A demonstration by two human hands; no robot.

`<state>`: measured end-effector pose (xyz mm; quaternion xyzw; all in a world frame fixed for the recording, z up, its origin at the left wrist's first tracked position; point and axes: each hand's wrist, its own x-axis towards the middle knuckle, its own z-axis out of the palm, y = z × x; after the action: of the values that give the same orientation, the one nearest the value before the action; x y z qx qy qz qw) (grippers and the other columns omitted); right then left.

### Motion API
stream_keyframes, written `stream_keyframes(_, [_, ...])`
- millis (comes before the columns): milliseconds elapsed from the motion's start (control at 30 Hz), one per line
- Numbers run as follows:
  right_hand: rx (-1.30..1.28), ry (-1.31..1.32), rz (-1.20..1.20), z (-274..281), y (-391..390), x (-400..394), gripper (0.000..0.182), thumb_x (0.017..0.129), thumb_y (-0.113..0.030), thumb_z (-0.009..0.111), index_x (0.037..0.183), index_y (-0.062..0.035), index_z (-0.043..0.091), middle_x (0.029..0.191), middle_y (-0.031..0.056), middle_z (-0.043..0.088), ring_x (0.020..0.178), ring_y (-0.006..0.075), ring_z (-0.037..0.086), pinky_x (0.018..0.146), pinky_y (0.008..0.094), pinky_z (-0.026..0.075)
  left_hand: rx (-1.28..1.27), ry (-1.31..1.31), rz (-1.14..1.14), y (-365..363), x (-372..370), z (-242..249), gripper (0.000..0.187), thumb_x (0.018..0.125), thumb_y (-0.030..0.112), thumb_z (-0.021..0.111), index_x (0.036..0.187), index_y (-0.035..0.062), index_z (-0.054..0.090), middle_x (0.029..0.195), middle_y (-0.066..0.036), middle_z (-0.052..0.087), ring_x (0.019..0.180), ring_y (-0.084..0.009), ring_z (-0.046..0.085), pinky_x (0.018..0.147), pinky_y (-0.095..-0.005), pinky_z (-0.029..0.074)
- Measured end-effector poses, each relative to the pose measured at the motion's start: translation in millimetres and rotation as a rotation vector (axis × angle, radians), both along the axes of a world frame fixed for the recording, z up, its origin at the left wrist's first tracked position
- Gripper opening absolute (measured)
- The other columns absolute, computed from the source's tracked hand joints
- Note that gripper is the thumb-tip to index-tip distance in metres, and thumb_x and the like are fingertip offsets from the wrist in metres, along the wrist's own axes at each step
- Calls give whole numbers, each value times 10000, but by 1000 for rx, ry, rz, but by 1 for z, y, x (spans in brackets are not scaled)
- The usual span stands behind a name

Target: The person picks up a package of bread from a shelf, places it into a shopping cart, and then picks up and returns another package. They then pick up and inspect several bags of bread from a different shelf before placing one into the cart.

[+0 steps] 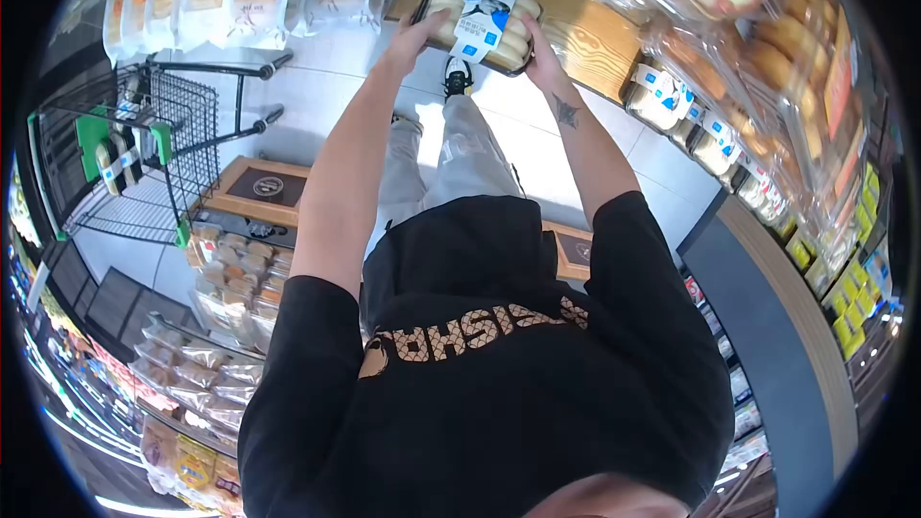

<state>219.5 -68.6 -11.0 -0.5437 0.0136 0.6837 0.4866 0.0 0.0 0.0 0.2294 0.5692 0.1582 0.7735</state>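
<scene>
Out in front of me, a black tray of pale oblong buns (446, 2) with a blue and white paper label is held between both hands. My left hand (414, 36) grips the tray's left edge, its thumb over the top. On the opposite edge, my right hand (543, 56) is closed round the side. The tray is slightly tilted, above the floor and close to a wooden shelf (585, 38). Fingers under the tray are hidden.
Bagged bread (206, 0) lines the upper left. A shopping cart (125, 153) with a similar pack inside stands at left. More packed buns (662, 96) and bagged rolls (796, 38) fill the right shelf. Behind at left are wrapped breads (240, 278).
</scene>
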Motion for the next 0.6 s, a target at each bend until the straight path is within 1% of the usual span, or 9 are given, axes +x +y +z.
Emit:
stream_keyframes(67, [-97,-1,-1,14,-9,2,642,780,-406,654,1260,-53,414,1213,120,502,1105,239,505,914,391,438,41,95,106,-16,6,14,981,623,366,783,1353,15,230,1258,-144,444,1175,-225,408,1008,-376,263])
stream_keyframes(100, [-77,8,7,-10,10,-1,642,780,-406,654,1260,-53,414,1213,120,502,1105,239,505,914,391,438,62,104,115,0,5,-12,981,623,366,783,1353,15,230,1258,-144,444,1175,-225,408,1008,-376,263])
stream_keyframes(167, [-170,40,-45,-10,4,2,614,790,-395,645,1252,-56,425,1177,107,526,1083,235,521,919,390,434,144,99,227,-9,12,-26,1021,614,378,787,1350,-11,198,1257,-174,427,1160,-244,422,985,-393,298])
stream_keyframes(267, [-186,120,-108,-14,-6,-16,706,755,-435,659,1283,-66,370,1224,146,443,1116,269,461,949,417,401,25,90,440,-20,29,-5,1069,610,383,791,1352,-32,144,1253,-190,415,1145,-260,432,957,-376,339])
stream_keyframes(333, [-175,278,-173,-24,-21,-26,792,718,-460,677,1312,-86,311,1249,174,358,1132,295,398,973,445,362,-15,114,427,-41,44,-2,1079,609,387,792,1348,-36,130,1253,-194,410,1135,-269,443,944,-366,360])
stream_keyframes(433, [-285,314,-283,-31,-39,-48,774,733,-452,663,1311,-91,297,1277,149,371,1110,311,420,975,445,347,-42,114,396,-74,51,-11,1065,599,385,794,1328,-43,146,1234,-209,416,1109,-279,470,917,-344,407])
stream_keyframes(500, [-282,239,-215,-31,-44,-48,824,702,-466,687,1312,-74,296,1279,146,365,1079,282,423,932,410,362,-8,152,286,-84,45,-22,1025,600,376,787,1308,-47,180,1217,-219,429,1088,-281,490,905,-355,425])
stream_keyframes(567, [-10,-118,145,-40,-46,-37,942,657,-489,720,1334,-45,238,1287,164,349,1126,257,397,905,379,366,-54,144,290,-82,29,-30,999,600,352,784,1303,-41,194,1198,-220,447,1077,-276,498,893,-358,434])
stream_keyframes(600, [-246,-446,135,-17,-38,-34,1043,691,-378,742,1364,50,70,1287,194,390,1177,272,404,982,331,325,-30,121,203,-79,20,-36,1000,595,350,787,1304,-35,197,1192,-216,454,1073,-275,502,888,-360,439])
